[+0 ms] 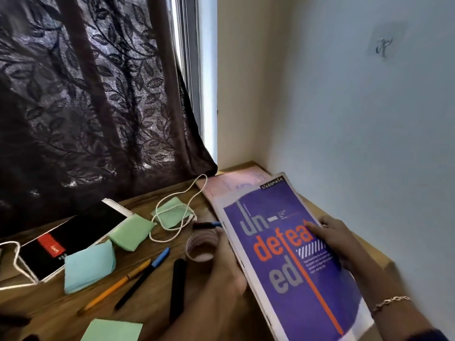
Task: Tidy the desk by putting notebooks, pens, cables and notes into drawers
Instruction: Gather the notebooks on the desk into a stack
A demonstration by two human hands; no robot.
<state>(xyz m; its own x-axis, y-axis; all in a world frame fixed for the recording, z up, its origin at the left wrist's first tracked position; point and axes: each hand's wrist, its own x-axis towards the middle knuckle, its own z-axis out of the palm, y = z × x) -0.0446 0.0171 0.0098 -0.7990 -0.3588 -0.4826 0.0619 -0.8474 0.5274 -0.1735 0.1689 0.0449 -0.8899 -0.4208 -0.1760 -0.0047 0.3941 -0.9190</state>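
Note:
A purple notebook (290, 262) with orange and grey lettering is tilted up at the right of the wooden desk (152, 296). My left hand (226, 274) grips its left edge, and my right hand (337, 239) holds its right edge with the thumb on the cover. Under its far end lies a pink notebook (234, 184). To the left are a black spiral notebook (73, 239), green sticky pads (133, 232), a blue sticky pad (88, 265), a white cable (172, 217), an orange pen (115, 286), a blue-capped pen (145, 276) and a black marker (177, 289).
A roll of clear tape (202, 246) stands beside my left hand. A dark leaf-patterned curtain (93, 94) hangs over the desk's back edge. The pale wall (357, 107) closes in the right side. Another green note (113, 331) lies at the front edge.

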